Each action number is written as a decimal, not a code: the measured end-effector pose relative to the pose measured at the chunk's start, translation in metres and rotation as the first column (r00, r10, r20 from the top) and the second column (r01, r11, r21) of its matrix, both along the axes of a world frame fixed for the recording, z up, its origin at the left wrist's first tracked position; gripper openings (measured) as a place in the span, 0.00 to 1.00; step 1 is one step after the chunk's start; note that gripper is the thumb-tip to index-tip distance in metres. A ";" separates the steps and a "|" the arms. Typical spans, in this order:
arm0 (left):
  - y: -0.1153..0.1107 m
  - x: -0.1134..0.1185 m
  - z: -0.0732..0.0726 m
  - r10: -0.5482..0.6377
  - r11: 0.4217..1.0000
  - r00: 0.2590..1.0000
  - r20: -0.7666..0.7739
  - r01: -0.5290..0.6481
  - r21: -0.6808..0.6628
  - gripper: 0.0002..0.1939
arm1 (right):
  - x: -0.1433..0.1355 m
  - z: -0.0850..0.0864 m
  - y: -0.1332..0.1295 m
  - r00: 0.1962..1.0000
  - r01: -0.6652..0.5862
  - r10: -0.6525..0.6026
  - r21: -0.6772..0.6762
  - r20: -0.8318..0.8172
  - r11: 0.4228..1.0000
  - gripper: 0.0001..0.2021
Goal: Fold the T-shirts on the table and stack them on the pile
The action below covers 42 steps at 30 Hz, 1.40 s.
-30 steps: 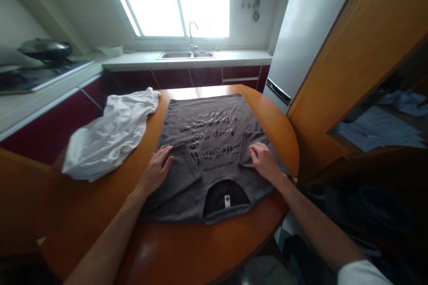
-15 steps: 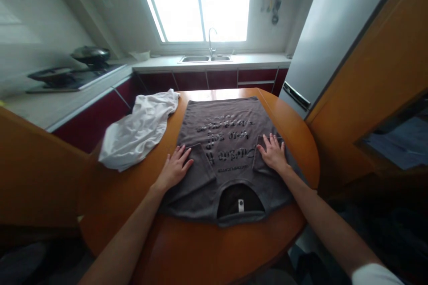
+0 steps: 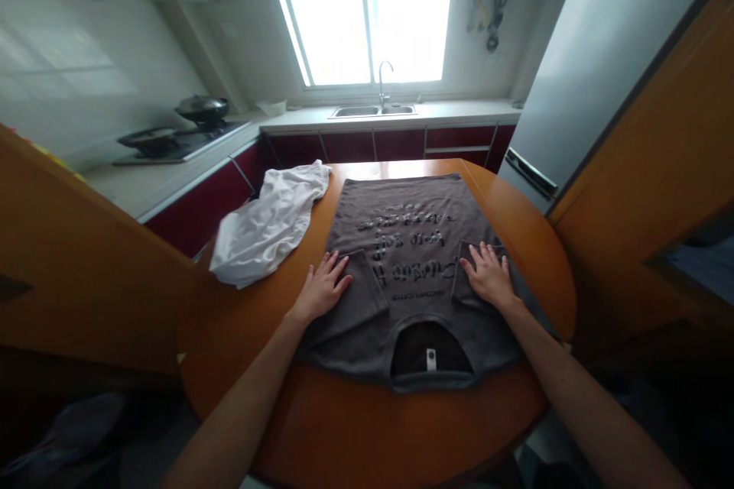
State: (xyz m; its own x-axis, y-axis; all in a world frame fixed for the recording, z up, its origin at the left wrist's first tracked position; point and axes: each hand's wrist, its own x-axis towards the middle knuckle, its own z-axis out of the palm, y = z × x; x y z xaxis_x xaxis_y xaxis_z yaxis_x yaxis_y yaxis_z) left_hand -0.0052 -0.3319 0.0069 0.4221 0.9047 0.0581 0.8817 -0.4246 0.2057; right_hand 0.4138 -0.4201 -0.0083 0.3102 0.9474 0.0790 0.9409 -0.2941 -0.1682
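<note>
Wooden table (image 3: pixel 372 428), grey T-shirt (image 3: pixel 416 309), glossy black lettering (image 3: pixel 421 271), folded-in sleeves (image 3: pixel 364 290), hands (image 3: pixel 324 288) (image 3: pixel 488 276) resting outspread on them

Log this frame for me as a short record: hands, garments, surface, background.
left hand: open, fingers spread, on the left sleeve of the gray shirt
right hand: open, fingers spread, on the right sleeve
gray shirt: laid out front up, neck opening toward the person, sleeves lying over its front
white cloth: loosely crumpled, left of the shirt
surface: wooden table
background: sink, window, refrigerator
</note>
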 end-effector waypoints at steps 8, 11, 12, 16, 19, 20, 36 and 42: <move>-0.021 0.013 0.012 -0.079 0.981 0.996 0.032 0.072 0.179 0.31 | 0.001 -0.004 0.000 1.000 -0.004 0.004 0.006 0.014 1.000 0.33; -0.024 0.016 0.003 -0.080 0.993 0.996 -0.024 0.082 0.089 0.33 | 0.001 -0.005 -0.001 1.000 -0.004 0.004 0.009 0.028 1.000 0.33; -0.024 0.016 0.000 -0.074 0.995 0.996 -0.039 0.077 0.063 0.33 | 0.001 -0.005 -0.001 1.000 -0.005 0.005 0.008 0.028 1.000 0.33; -0.023 0.017 -0.001 -0.084 0.991 0.996 -0.032 0.086 0.103 0.32 | 0.001 -0.005 0.000 1.000 -0.002 0.002 0.001 0.009 1.000 0.33; -0.022 0.018 0.001 -0.101 0.986 0.995 -0.009 0.101 0.135 0.33 | 0.000 -0.003 -0.001 1.000 0.006 -0.006 0.001 -0.004 1.000 0.33; -0.021 0.018 0.000 -0.095 0.988 0.995 -0.011 0.096 0.120 0.33 | 0.000 -0.003 -0.001 1.000 0.007 -0.007 0.002 -0.004 1.000 0.32; -0.020 0.020 0.006 -0.134 0.982 0.987 0.092 0.119 0.148 0.29 | 0.000 -0.003 0.000 1.000 0.001 -0.001 0.021 0.001 1.000 0.31; -0.019 0.021 0.000 -0.183 0.981 0.981 0.061 0.178 0.077 0.29 | 0.001 -0.004 0.001 1.000 -0.006 0.006 0.029 -0.005 1.000 0.31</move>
